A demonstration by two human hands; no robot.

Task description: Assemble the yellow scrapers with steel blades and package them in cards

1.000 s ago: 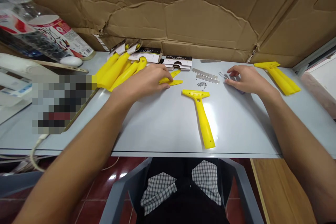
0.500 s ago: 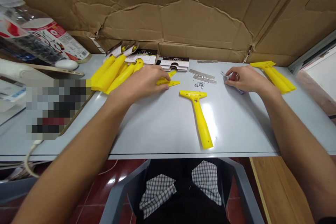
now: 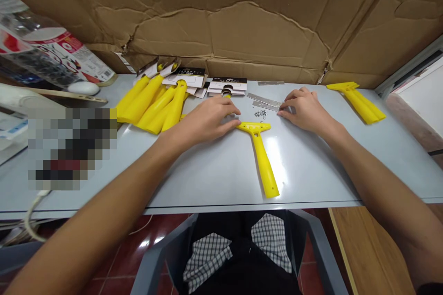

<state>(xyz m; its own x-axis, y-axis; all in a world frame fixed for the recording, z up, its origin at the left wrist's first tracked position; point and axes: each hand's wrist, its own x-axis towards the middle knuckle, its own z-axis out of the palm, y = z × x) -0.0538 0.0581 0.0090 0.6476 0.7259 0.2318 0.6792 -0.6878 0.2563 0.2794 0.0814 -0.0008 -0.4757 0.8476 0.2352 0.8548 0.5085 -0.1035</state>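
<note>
A yellow T-shaped scraper handle [image 3: 265,161] lies on the table, its head away from me. My left hand [image 3: 216,120] is at the left end of that head, its fingers bent and apart, with no object visible between them. At the right ends of the flat metal blades [image 3: 263,100], my right hand [image 3: 299,108] has its thumb and fingers close together; what they hold, if anything, is too small to tell. Between my hands is a small pile of screws [image 3: 260,114]. Black and white cards [image 3: 227,85] lie behind my left hand.
Several yellow handles with cards [image 3: 148,101] are piled at the left. More yellow handles [image 3: 360,103] lie at the right. A plastic bottle [image 3: 76,55], a white mouse [image 3: 83,88] and a cardboard wall [image 3: 263,32] stand around the table [image 3: 207,179].
My left hand has moved right, from the small yellow pieces to the handle's head. My right hand has moved left to the blades; the small tool it held no longer shows.
</note>
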